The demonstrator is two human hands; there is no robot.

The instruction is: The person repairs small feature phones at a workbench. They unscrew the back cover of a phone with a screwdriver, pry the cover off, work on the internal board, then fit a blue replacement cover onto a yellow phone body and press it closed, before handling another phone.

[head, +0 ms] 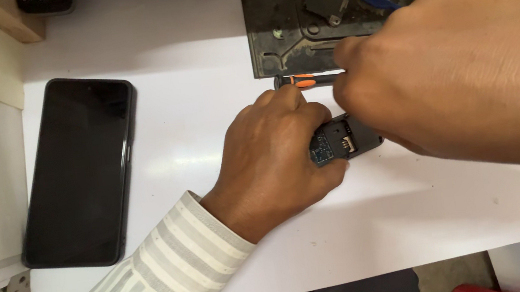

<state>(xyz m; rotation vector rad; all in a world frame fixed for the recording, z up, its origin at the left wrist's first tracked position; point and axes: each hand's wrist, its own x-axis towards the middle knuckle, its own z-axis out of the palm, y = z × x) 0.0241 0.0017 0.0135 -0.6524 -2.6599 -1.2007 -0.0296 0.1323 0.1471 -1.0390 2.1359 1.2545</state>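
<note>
White surface (200, 74) fills most of the frame; its near edge runs along the bottom, with a gap to a second white panel at lower right. Open room lies at the centre top and across the lower right. A pale board with a metal bracket borders the left edge.

Right hand (460, 71), upper right, is the largest item: fist closed, knuckles toward the camera, fingers wrapped around a black-and-orange screwdriver (306, 81) whose handle end projects leftward. Its tip is hidden beneath the hand.

Left hand (274, 157), centre, enters from the lower left in a striped sleeve (157, 275). Its fingers are curled over and gripping the left end of a small opened device (345, 139), dark casing with a blue circuit board exposed, resting on the surface at centre right, directly under the right hand.

Black smartphone (80, 173) lies screen-up at left, well apart from both hands.

Dark work mat (286, 32) with loose parts sits at top centre, just beyond the screwdriver.
</note>
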